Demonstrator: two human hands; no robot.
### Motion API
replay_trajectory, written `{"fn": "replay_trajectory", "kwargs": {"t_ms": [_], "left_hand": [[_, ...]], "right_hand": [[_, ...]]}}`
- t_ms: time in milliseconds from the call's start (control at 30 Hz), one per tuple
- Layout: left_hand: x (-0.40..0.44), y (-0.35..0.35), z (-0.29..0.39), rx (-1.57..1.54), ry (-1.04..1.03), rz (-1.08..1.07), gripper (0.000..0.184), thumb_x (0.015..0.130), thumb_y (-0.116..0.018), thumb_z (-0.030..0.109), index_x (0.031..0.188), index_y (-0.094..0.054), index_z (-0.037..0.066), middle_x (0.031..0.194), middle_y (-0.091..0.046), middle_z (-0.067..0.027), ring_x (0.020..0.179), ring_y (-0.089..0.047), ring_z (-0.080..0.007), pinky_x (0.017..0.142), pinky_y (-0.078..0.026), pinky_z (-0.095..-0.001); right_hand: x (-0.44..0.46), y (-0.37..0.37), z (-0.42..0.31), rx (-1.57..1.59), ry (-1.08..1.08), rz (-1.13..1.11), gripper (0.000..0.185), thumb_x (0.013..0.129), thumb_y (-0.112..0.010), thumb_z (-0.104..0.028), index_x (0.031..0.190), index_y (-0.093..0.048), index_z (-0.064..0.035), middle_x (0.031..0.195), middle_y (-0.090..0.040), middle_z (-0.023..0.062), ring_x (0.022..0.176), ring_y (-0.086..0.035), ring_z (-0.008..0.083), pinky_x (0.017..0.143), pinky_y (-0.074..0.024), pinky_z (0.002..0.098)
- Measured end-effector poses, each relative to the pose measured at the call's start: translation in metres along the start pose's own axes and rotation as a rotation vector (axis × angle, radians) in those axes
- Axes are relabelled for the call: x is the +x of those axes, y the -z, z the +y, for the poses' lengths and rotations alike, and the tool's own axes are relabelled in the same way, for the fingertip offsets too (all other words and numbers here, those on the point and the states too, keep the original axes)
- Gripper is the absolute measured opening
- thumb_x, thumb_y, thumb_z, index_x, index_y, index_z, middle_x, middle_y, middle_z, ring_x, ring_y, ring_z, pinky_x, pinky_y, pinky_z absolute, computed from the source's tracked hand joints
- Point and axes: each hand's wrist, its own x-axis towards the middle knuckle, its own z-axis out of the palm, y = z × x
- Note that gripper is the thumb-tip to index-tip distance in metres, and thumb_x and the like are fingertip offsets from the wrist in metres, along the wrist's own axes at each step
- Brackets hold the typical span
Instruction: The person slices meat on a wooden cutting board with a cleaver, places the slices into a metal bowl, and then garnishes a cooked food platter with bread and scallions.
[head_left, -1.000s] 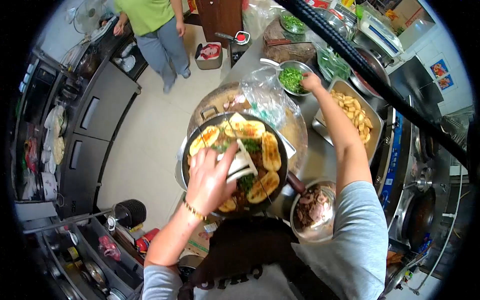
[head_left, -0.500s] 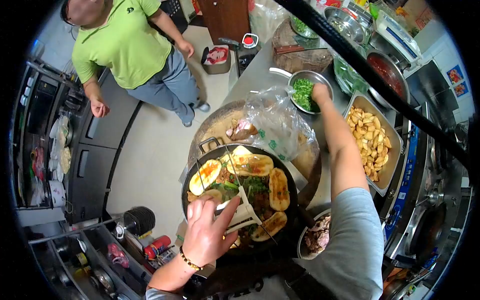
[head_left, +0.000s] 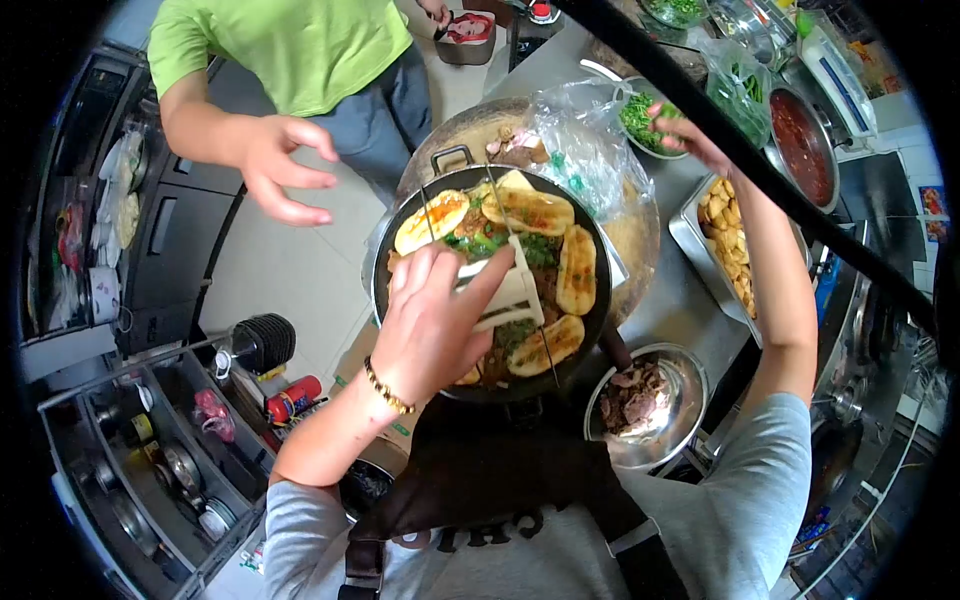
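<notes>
My left hand [head_left: 425, 315] is closed around a cream plastic frame with thin metal rods [head_left: 524, 288]. It hangs over a black pan [head_left: 603, 290], its rods spreading across the food; I cannot tell what they touch. Oval golden bread pieces [head_left: 575, 270] with reddish sauce ring the pan, around browned food and greens [head_left: 545, 248]. My right hand [head_left: 700, 145] is over the edge of a metal bowl of chopped greens [head_left: 638, 118], fingers bent with some greens at the tips. The black cable partly hides this hand.
A co-worker's open hand [head_left: 285, 165] reaches in from the left. A metal tray of potato chunks [head_left: 728, 235] lies under my right forearm. A steel bowl with meat [head_left: 635, 400] stands right of the pan. A plastic bag [head_left: 590, 150] rests on a round wooden board [head_left: 645, 235].
My right hand has come up out of the greens and moved right. The co-worker has come closer, hand stretched toward the pan. The view has shifted; my left hand keeps its hold.
</notes>
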Motion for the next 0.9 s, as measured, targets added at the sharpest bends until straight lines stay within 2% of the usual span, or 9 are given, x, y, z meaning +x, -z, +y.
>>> {"fn": "replay_trajectory", "kwargs": {"t_ms": [100,133,167,267,433,600,733,833,900], "left_hand": [[-0.004,-0.010,-0.006,0.018,-0.080,0.117,0.069,0.056,-0.069,0.009,0.122,-0.049,0.012,0.085,-0.046,-0.0098,0.088,-0.046,-0.0280,0.082,-0.036,-0.0395],[-0.005,-0.013,-0.007,0.018,-0.092,0.124,0.069,0.056,-0.069,0.009,0.122,-0.049,0.012,0.085,-0.046,-0.0098,0.088,-0.046,-0.0280,0.082,-0.036,-0.0395],[-0.005,-0.015,-0.007,0.034,-0.089,0.150,0.068,0.056,-0.068,0.010,0.121,-0.050,0.012,0.083,-0.047,-0.0098,0.087,-0.047,-0.0279,0.082,-0.036,-0.0395],[-0.007,-0.008,-0.003,0.076,-0.092,0.157,0.066,0.057,-0.068,0.011,0.121,-0.050,0.011,0.086,-0.052,-0.0125,0.089,-0.050,-0.0294,0.080,-0.039,-0.0393],[-0.010,-0.015,-0.008,-0.067,-0.122,0.171,0.062,0.061,-0.066,0.009,0.121,-0.048,0.009,0.097,-0.057,-0.0157,0.092,-0.056,-0.0308,0.075,-0.045,-0.0403],[-0.009,-0.021,-0.020,-0.046,-0.274,0.179,0.039,0.062,-0.066,0.007,0.100,-0.061,0.011,0.092,-0.061,-0.0104,0.094,-0.057,-0.0315,0.082,-0.044,-0.0404],[-0.010,-0.022,-0.020,0.036,-0.208,0.121,0.034,0.063,-0.070,0.021,0.093,-0.061,0.010,0.099,-0.058,-0.0131,0.099,-0.049,-0.0333,0.082,-0.037,-0.0447],[-0.011,-0.021,-0.016,0.111,-0.170,0.149,0.046,0.061,-0.071,0.022,0.102,-0.056,0.005,0.105,-0.052,-0.0162,0.104,-0.044,-0.0350,0.082,-0.037,-0.0447],[-0.010,-0.027,-0.021,0.120,-0.139,0.139,0.051,0.061,-0.071,0.022,0.105,-0.052,0.004,0.106,-0.051,-0.0171,0.101,-0.045,-0.0359,0.082,-0.037,-0.0443]], "right_hand": [[-0.048,-0.071,-0.021,-0.366,-0.155,-0.245,0.023,0.085,-0.058,-0.012,0.107,-0.058,-0.0057,0.107,-0.058,0.0070,0.094,-0.059,0.0138,0.078,-0.0531,0.0270],[-0.042,-0.079,0.006,-0.223,0.103,-0.543,0.026,0.086,-0.056,-0.012,0.111,-0.056,-0.0052,0.106,-0.059,0.0085,0.094,-0.059,0.0155,0.080,-0.0530,0.0285],[-0.047,-0.105,0.018,0.248,-0.120,-0.523,0.029,0.086,-0.056,-0.011,0.115,-0.054,-0.0055,0.105,-0.058,0.0091,0.094,-0.058,0.0150,0.081,-0.0528,0.0296],[-0.072,-0.169,-0.024,-0.085,-0.065,-0.491,0.028,0.086,-0.057,-0.011,0.111,-0.053,-0.0008,0.087,-0.057,0.0000,0.078,-0.060,0.0097,0.068,-0.0493,0.0205],[-0.071,-0.153,-0.004,0.104,-0.029,-0.395,0.017,0.088,-0.050,-0.005,0.103,-0.054,0.0028,0.085,-0.058,0.0037,0.080,-0.059,0.0094,0.068,-0.0499,0.0194],[-0.109,-0.165,-0.011,-0.523,0.090,-0.457,0.024,0.089,-0.048,-0.011,0.110,-0.056,-0.0010,0.095,-0.063,0.0084,0.090,-0.059,0.0146,0.079,-0.0468,0.0272],[-0.118,-0.168,-0.001,-0.640,0.809,-0.091,0.022,0.087,-0.051,-0.017,0.101,-0.060,-0.0024,0.092,-0.064,0.0154,0.083,-0.061,0.0244,0.075,-0.0464,0.0322],[-0.140,-0.150,-0.014,-0.615,0.627,0.217,0.020,0.086,-0.053,-0.020,0.080,-0.062,-0.0035,0.067,-0.062,0.0073,0.062,-0.058,0.0146,0.059,-0.0455,0.0299],[-0.160,-0.142,-0.017,-0.465,0.541,0.259,0.019,0.082,-0.056,-0.012,0.100,-0.059,-0.0061,0.082,-0.063,0.0074,0.077,-0.060,0.0141,0.072,-0.0482,0.0299]]}}
